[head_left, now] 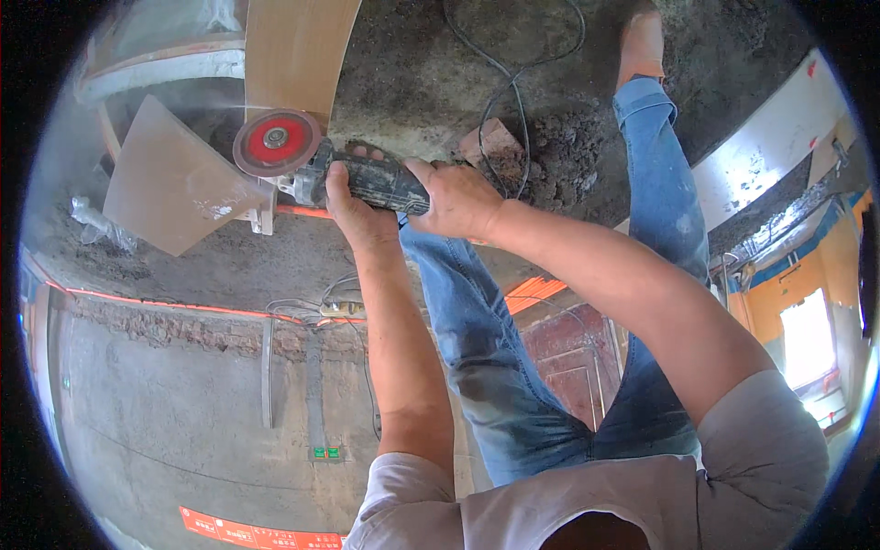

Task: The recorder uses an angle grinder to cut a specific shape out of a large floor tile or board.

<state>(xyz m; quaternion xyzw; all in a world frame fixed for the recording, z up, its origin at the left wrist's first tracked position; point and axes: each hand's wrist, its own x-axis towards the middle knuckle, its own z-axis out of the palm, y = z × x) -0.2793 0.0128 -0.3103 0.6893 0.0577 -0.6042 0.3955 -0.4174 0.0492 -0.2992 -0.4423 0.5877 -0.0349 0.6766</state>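
Observation:
Both of my hands are closed round a dark angle grinder (pixel 380 183) held level in front of my legs. My left hand (pixel 359 213) grips the body close to its head, with the thumb up along the side. Further back, my right hand (pixel 456 200) wraps the rear end. A red cutting disc (pixel 276 142) faces up at the tool's left end and overlaps the lower edge of a long tan tile (pixel 298 60). A thin pale streak of dust runs left from the disc. Beside it, a beige tile piece (pixel 174 179) lies at a slant.
A dark cord (pixel 513 78) loops over the dirty floor past a brick (pixel 492 139) and loose rubble (pixel 573 165). My foot (pixel 642 46) stands at the upper right. Orange conduit (pixel 183 302) runs along the wall base; a pale panel (pixel 775 151) lies at the right.

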